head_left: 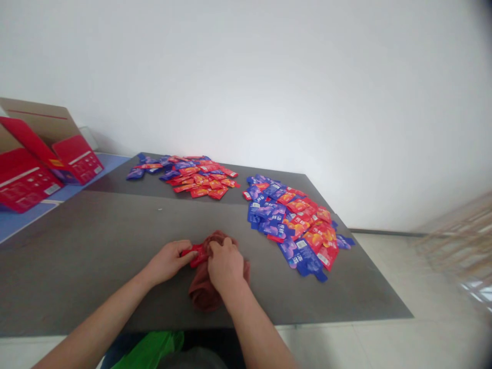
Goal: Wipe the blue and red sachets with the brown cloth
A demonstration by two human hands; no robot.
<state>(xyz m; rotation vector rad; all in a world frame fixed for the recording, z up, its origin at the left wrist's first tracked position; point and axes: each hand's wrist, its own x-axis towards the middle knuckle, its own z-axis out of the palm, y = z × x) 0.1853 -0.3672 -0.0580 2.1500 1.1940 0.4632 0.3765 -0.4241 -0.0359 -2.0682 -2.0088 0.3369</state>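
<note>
Near the front edge of the table, my left hand (171,262) pinches the left end of a small red packet (199,255). My right hand (225,263) is closed on a brown cloth (207,293), with its fingers bent at the packet's right end. The cloth lies bunched on the table under and around that hand, and part of it covers the packet's right side. My right fingertips are partly hidden in the folds.
A heap of red and purple packets (200,177) lies at the back of the dark table (115,225). A pile of flat red and blue packets (300,218) spreads at the right. Open red boxes (77,159) stand on a blue surface at the left, and a white wall rises behind.
</note>
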